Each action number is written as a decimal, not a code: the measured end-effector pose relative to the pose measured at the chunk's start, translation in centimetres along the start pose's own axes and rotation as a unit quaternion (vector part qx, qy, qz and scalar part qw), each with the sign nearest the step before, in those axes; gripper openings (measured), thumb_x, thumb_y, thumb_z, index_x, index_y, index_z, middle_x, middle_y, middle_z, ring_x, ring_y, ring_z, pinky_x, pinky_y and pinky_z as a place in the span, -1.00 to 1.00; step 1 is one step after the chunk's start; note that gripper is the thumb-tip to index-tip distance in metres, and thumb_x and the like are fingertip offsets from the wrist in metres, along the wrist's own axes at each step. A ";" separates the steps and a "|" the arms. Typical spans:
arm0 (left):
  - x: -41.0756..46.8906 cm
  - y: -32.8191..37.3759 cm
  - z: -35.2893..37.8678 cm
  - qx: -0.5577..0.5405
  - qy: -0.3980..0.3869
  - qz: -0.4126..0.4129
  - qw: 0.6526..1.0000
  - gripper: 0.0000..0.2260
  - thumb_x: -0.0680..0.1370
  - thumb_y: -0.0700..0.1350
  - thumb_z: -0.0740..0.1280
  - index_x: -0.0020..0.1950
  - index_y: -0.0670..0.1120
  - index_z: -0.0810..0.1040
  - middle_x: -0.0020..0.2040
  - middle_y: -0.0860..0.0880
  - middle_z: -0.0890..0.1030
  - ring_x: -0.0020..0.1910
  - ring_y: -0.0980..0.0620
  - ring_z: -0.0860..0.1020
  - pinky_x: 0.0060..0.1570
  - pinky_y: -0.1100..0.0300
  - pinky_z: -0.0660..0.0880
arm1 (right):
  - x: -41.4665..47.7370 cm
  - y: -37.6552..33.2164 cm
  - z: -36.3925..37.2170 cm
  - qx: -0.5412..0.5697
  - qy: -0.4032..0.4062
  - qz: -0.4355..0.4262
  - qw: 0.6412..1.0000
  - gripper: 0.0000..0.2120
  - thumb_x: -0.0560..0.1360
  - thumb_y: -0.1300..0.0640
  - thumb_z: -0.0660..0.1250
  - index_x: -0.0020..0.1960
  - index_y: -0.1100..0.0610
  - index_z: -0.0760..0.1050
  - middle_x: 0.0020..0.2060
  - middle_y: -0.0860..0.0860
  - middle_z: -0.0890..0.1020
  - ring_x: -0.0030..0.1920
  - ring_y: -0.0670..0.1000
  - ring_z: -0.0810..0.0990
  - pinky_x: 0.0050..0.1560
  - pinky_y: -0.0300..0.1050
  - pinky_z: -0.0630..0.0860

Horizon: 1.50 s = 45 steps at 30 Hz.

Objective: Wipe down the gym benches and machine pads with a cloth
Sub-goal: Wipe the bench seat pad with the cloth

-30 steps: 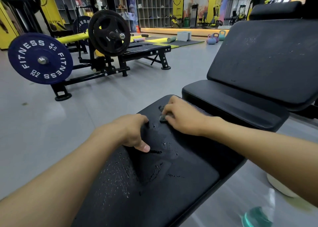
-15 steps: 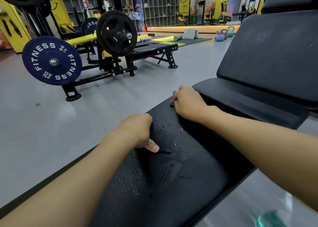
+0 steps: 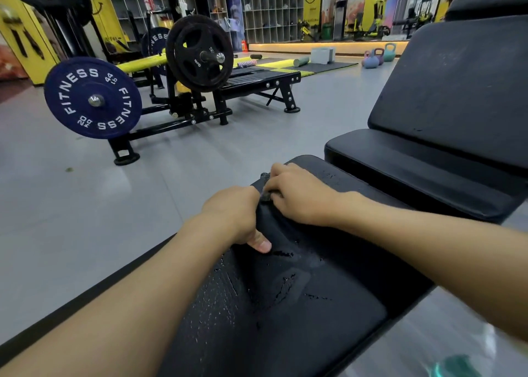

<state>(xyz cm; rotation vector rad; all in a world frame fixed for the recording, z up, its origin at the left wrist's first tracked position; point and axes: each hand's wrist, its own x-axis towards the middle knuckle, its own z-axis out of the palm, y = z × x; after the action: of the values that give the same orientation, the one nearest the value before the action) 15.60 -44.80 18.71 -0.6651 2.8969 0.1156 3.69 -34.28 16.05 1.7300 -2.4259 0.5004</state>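
While my right hand point(image 3: 300, 196) rests on the far end of the long black bench pad point(image 3: 285, 305), its fingers are bent around a small dark cloth point(image 3: 266, 197). Only a bit of the cloth peeks out by my knuckles. The cloth sits on the pad, near its far left corner. My left hand point(image 3: 231, 213) is just beside it, on the left edge of the pad. Its fingers bend down over the edge, so I hold the pad there, and my thumb presses flat on top. Shiny, wet-looking spots dot the pad near my thumb. A second black pad point(image 3: 414, 162) lies just past the far end, with a big tilted back pad point(image 3: 457, 91) rising behind it. Far off on the left, a blue weight plate point(image 3: 93, 98) and a black weight plate point(image 3: 200, 53) hang on a rack.
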 end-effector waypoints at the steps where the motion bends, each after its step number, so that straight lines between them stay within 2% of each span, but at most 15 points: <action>1: 0.0 0.0 0.0 0.000 0.000 0.002 1.000 -0.34 0.23 0.18 0.64 0.22 -0.04 0.53 0.12 -0.05 0.64 0.10 -0.13 0.59 0.03 0.08 0.53 | 0.1 0.8 -0.4 0.000 -0.005 -0.007 1.000 -0.73 0.55 0.16 0.21 0.09 -0.01 0.65 0.00 0.04 0.50 0.05 0.16 0.48 0.10 0.08 0.46; 3: -0.2 -0.1 0.1 -0.002 0.003 0.001 1.000 -0.25 0.25 0.17 0.63 0.33 -0.07 0.48 0.22 -0.08 0.61 0.19 -0.15 0.57 0.12 0.06 0.52 | 1.3 3.1 -1.3 -0.010 0.021 0.056 0.998 -0.73 0.56 0.14 0.22 0.09 -0.04 0.66 0.03 0.05 0.49 0.07 0.18 0.50 0.13 0.06 0.46; 6: -0.4 0.0 0.0 -0.008 0.004 -0.009 1.000 -0.22 0.25 0.16 0.64 0.35 -0.11 0.47 0.23 -0.09 0.60 0.21 -0.15 0.56 0.15 0.05 0.52 | 2.7 3.5 -0.8 -0.073 0.059 0.141 0.986 -0.73 0.55 0.18 0.18 0.12 0.11 0.62 0.09 0.11 0.47 0.08 0.22 0.45 0.13 0.06 0.44; 9: -0.4 0.2 -0.2 -0.001 -0.002 -0.014 1.000 -0.39 0.24 0.18 0.64 0.13 -0.07 0.51 0.10 -0.08 0.64 0.05 -0.13 0.59 -0.05 0.11 0.49 | 1.5 0.4 0.2 -0.049 0.021 0.041 0.998 -0.72 0.54 0.18 0.18 0.11 0.07 0.63 0.10 0.08 0.47 0.08 0.18 0.44 0.11 0.06 0.43; 11: -0.4 0.3 -0.3 0.005 0.002 -0.013 1.000 -0.38 0.24 0.19 0.63 0.14 -0.08 0.52 0.10 -0.08 0.64 0.05 -0.13 0.59 -0.08 0.12 0.47 | 0.8 0.7 0.0 -0.015 -0.004 -0.009 1.000 -0.73 0.56 0.16 0.19 0.12 0.02 0.63 0.05 0.06 0.48 0.05 0.16 0.46 0.10 0.06 0.43; 14: -0.8 0.2 -0.1 -0.009 0.007 -0.015 1.000 -0.24 0.24 0.18 0.63 0.33 -0.09 0.48 0.21 -0.09 0.61 0.18 -0.15 0.57 0.11 0.05 0.52 | 2.6 3.7 -1.1 -0.059 0.034 0.097 0.993 -0.72 0.59 0.14 0.18 0.18 0.02 0.61 0.09 0.08 0.48 0.10 0.19 0.45 0.09 0.01 0.40; 16: -0.8 0.2 -0.2 -0.013 0.007 -0.017 1.000 -0.27 0.24 0.17 0.64 0.29 -0.09 0.49 0.17 -0.08 0.62 0.14 -0.15 0.58 0.11 0.05 0.53 | 3.5 3.5 -0.6 -0.078 0.052 0.162 0.982 -0.72 0.57 0.15 0.18 0.18 0.09 0.59 0.13 0.10 0.47 0.13 0.22 0.42 0.12 0.02 0.40; 21: -1.0 0.5 -0.3 -0.009 0.008 -0.018 1.000 -0.45 0.26 0.16 0.63 0.00 -0.05 0.40 -0.19 0.02 0.48 -0.12 -0.09 0.46 -0.13 0.12 0.39 | 1.7 -0.6 0.6 -0.026 -0.010 -0.005 1.000 -0.70 0.56 0.15 0.18 0.16 -0.05 0.62 0.08 0.05 0.49 0.03 0.12 0.43 0.01 -0.02 0.35; 23: -1.2 0.4 -0.1 -0.020 -0.002 -0.021 1.000 -0.47 0.31 0.14 0.61 0.01 -0.05 0.39 -0.06 -0.02 0.45 -0.07 -0.09 0.45 -0.09 0.12 0.40 | 2.6 1.2 -0.2 -0.050 0.006 0.044 0.998 -0.70 0.58 0.12 0.18 0.19 -0.10 0.60 0.11 0.04 0.50 0.07 0.12 0.45 0.07 -0.01 0.36; 26: -1.4 0.5 0.1 -0.039 -0.025 -0.028 0.999 -0.48 0.38 0.11 0.58 0.10 -0.09 0.39 0.12 -0.09 0.31 0.10 -0.19 0.49 0.12 0.03 0.46 | 3.8 1.6 -0.1 -0.090 0.043 0.175 0.980 -0.70 0.57 0.13 0.18 0.23 0.05 0.56 0.18 0.10 0.47 0.16 0.23 0.40 0.13 0.03 0.33; 31: -1.7 0.5 0.0 -0.042 -0.012 -0.026 0.999 -0.44 0.37 0.12 0.58 0.15 -0.12 0.41 0.19 -0.14 0.40 0.11 -0.16 0.48 -0.03 0.13 0.35 | 0.6 -1.8 0.3 -0.034 -0.027 -0.004 0.999 -0.68 0.56 0.17 0.16 0.19 -0.02 0.59 0.14 0.02 0.47 0.11 0.14 0.41 0.03 -0.01 0.32; 33: -1.8 0.4 0.1 -0.055 -0.005 -0.024 0.998 -0.43 0.36 0.11 0.59 0.15 -0.15 0.39 0.17 -0.14 0.43 0.07 -0.14 0.47 -0.06 0.15 0.33 | 0.9 0.4 -0.8 -0.044 -0.020 0.015 0.999 -0.68 0.54 0.19 0.18 0.17 -0.06 0.59 0.16 -0.01 0.50 0.13 0.12 0.45 0.05 -0.01 0.37; 36: -1.9 0.3 0.3 -0.070 0.002 -0.022 0.997 -0.44 0.36 0.11 0.59 0.07 -0.11 0.32 0.11 -0.12 0.41 0.01 -0.12 0.42 -0.05 0.12 0.34 | 2.3 2.6 -1.0 -0.074 0.025 0.133 0.988 -0.73 0.52 0.23 0.18 0.19 0.14 0.48 0.15 0.11 0.48 0.14 0.25 0.45 0.10 0.06 0.43; 42: -1.9 0.3 0.5 -0.075 0.016 -0.029 0.997 -0.43 0.36 0.11 0.59 0.04 -0.08 0.27 0.03 -0.07 0.35 -0.03 -0.09 0.40 -0.08 0.11 0.34 | -1.8 -1.3 0.1 0.025 -0.040 -0.027 0.999 -0.79 0.59 0.13 0.22 0.07 0.13 0.62 0.05 0.07 0.43 0.08 0.15 0.46 0.17 0.05 0.43; 45: -1.9 0.0 0.9 -0.081 0.007 -0.024 0.996 -0.42 0.39 0.11 0.57 0.16 -0.12 0.34 0.16 -0.11 0.39 0.16 -0.18 0.47 0.07 0.04 0.42 | -1.1 1.6 -1.1 -0.010 0.011 0.038 0.999 -0.79 0.58 0.14 0.23 0.08 0.11 0.63 0.12 0.05 0.46 0.10 0.16 0.49 0.18 0.07 0.44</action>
<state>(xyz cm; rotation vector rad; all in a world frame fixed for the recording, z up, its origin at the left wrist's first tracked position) 17.44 -43.88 18.16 -0.7630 2.9051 0.3441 2.49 -32.45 16.47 1.6217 -2.4806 0.4992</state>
